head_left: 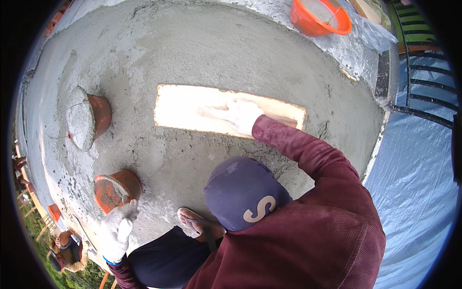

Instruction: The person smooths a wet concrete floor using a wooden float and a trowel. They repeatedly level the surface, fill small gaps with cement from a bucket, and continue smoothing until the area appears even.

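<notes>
Lying flat, white brown-edged rect. board (pixel 178 107) is under co-worker's R glove (pixel 244 116); own fingers: can't tell.

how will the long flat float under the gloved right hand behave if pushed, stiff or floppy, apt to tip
The long float is probably stiff, its long edges running nearly straight. It would likely slide rather than tip, lying broad and flat beneath the right hand.

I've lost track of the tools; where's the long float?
In the head view, the long float lies on grey cement just above centre, beneath the gloved right hand.
</notes>
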Motion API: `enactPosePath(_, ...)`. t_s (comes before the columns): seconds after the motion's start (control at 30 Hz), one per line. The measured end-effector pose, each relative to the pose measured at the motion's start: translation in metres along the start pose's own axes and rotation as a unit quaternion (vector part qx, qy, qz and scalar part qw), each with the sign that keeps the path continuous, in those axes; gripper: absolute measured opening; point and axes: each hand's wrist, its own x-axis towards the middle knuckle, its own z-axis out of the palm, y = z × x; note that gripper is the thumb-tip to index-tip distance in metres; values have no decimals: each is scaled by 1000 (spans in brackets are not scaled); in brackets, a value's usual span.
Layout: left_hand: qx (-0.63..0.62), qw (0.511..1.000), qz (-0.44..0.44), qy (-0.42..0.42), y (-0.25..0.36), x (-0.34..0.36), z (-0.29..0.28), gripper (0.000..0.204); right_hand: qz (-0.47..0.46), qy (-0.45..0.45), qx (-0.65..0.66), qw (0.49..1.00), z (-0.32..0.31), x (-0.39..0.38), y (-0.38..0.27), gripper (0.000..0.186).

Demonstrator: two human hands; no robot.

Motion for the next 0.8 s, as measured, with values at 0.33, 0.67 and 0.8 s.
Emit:
enactPosePath(0.33, 34, 991, 116, -65, 43, 132, 21, 46, 315, 131, -16, 940, -31, 37, 79, 63)
enactPosePath(0.67, 94, 956, 196, -196, 21, 140, 84, 41, 708, 224, 0, 670, 77, -381, -2, 69)
enactPosePath(0.8, 81, 961, 180, -191, 10, 139, 80, 46, 754, 266, 70, 597, 152, -438, -104, 72)
